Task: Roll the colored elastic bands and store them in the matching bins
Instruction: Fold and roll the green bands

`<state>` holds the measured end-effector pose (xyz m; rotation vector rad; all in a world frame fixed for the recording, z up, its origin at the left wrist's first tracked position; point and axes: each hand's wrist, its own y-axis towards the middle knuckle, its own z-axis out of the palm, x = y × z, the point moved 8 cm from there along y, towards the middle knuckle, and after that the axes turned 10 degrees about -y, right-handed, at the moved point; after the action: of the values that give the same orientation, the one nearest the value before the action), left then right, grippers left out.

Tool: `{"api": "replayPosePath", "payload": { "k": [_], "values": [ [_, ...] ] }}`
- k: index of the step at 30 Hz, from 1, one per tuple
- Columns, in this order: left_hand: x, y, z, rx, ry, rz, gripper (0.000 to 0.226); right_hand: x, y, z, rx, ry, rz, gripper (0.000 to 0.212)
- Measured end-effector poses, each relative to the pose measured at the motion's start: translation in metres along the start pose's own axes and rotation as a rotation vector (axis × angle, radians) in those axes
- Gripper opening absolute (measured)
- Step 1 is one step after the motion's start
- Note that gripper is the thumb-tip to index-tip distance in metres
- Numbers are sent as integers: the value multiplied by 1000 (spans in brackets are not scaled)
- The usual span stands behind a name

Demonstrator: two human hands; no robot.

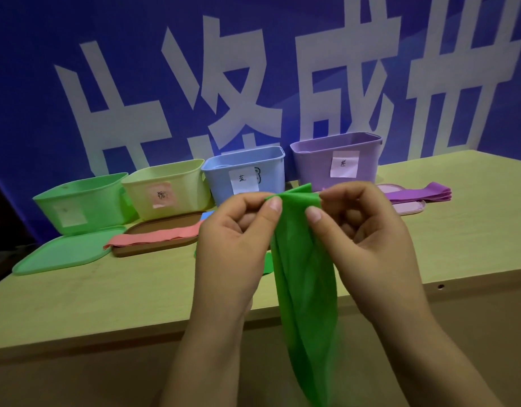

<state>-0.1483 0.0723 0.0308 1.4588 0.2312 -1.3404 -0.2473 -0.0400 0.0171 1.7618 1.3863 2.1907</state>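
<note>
A green elastic band [304, 274] hangs down in front of me, held up by its top end. My left hand [235, 242] pinches that top end from the left, and my right hand [368, 239] pinches it from the right. Behind, a row of bins stands on the table: a green bin [83, 201], a yellow bin [168, 183], a blue bin [244, 168] and a purple bin [338, 160]. A pink band [153, 236] lies across a brown lid [156, 245]. Beside the purple bin lies a folded purple band [415, 193].
A green lid [65, 254] lies flat at the left, and a pink lid [409, 207] sits under the purple band. The table's front edge [106, 333] runs below my hands. A blue banner wall [253, 69] closes off the back.
</note>
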Motion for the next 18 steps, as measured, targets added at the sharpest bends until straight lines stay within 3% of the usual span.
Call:
{"api": "replayPosePath", "payload": {
  "k": [9,18],
  "values": [
    [-2,2,3,41,-50,-25,5,-6,0,-3,1,7,44,10],
    [0,1,1,38,-24,-25,10,-6,0,-2,-1,31,23,8]
  ]
}}
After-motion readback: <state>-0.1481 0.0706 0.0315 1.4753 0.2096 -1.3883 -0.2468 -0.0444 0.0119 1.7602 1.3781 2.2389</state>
